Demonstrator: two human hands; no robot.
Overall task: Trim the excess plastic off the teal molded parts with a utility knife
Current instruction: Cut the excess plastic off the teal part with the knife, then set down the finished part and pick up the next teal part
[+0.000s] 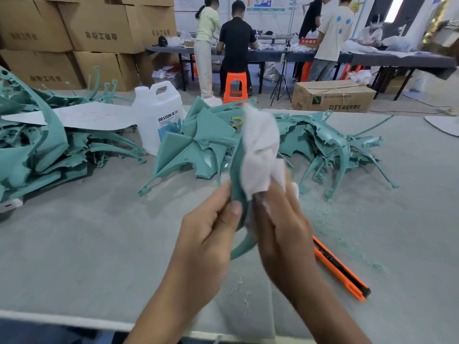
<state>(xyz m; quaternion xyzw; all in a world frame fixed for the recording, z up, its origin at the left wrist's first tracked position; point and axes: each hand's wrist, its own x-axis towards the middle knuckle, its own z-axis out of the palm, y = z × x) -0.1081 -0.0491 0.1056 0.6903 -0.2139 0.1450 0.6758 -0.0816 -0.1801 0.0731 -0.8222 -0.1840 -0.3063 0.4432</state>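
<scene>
A curved teal molded part stands upright above the table, gripped by my left hand with the thumb along its edge. Against the part's right side, my right hand holds a crumpled white cloth. The orange and black utility knife lies on the grey table to the right of my right hand, untouched. Teal shavings are scattered around it.
Heaps of teal parts lie at the left, centre and right. A white jug and a white sheet sit behind them. The table's near edge runs along the bottom. Cardboard boxes and people working at tables stand beyond.
</scene>
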